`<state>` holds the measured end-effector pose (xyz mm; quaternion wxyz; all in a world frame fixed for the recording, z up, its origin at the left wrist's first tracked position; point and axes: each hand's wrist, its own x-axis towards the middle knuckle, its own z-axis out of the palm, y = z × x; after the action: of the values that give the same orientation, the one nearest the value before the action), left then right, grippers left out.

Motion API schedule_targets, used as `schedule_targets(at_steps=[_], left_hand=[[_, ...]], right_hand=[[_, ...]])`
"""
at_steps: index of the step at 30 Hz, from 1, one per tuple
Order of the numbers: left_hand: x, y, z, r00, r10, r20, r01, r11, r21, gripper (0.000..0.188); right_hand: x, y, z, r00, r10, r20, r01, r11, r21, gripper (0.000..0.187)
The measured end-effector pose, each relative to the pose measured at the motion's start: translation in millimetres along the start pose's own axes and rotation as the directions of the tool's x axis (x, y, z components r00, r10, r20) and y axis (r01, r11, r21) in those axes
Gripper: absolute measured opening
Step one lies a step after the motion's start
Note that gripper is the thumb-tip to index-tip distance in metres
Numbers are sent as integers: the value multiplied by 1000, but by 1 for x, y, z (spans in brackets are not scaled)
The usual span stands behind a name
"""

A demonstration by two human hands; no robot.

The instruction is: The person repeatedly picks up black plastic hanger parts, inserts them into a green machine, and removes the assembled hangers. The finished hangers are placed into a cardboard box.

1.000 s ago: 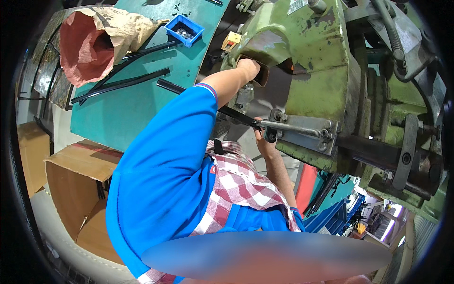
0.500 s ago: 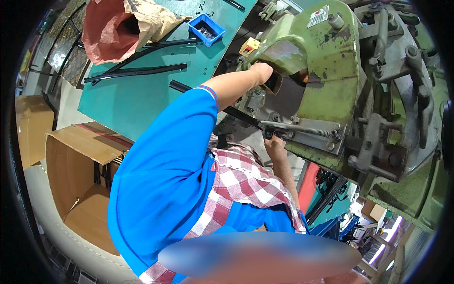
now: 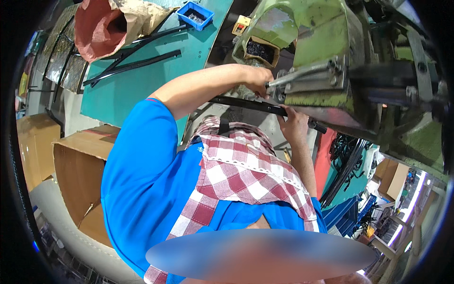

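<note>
Fingers of the right hand (image 3: 294, 125) are grasping a black bar (image 3: 246, 103), which is lying at 6 o'clock from the left hand (image 3: 260, 79), whose grip I cannot tell; good handling is probably depending on steadying the bar beside the green press (image 3: 326, 33).

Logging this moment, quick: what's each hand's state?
Left hand: fingers bent; any hold can't be told.
Right hand: closed, holding the long, straight black bar.

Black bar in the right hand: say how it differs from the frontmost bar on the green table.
Toward the picture's right, the held bar slopes down; the table bar slopes up. The right hand is on the held bar; the table bar lies untouched on the green table. Both are black, long and narrow.
</note>
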<state>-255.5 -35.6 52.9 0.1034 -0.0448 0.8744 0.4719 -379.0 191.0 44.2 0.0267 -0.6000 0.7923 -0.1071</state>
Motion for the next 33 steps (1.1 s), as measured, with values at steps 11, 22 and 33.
schedule_targets(at_steps=[11, 22, 33], left_hand=[[-66, -2, 24, 899, -400, -180, 385, 916, -114, 44], [-52, -17, 24, 902, -353, -249, 374, 926, 44, 49], [-56, 20, 27, 963, -169, -208, 229, 922, 311, 40]], right_hand=[[45, -30, 19, 977, -187, 100, 141, 926, 349, 42], [74, -30, 59, 924, -362, -125, 376, 918, 125, 40], [55, -27, 40, 991, -112, 75, 99, 983, 157, 42]])
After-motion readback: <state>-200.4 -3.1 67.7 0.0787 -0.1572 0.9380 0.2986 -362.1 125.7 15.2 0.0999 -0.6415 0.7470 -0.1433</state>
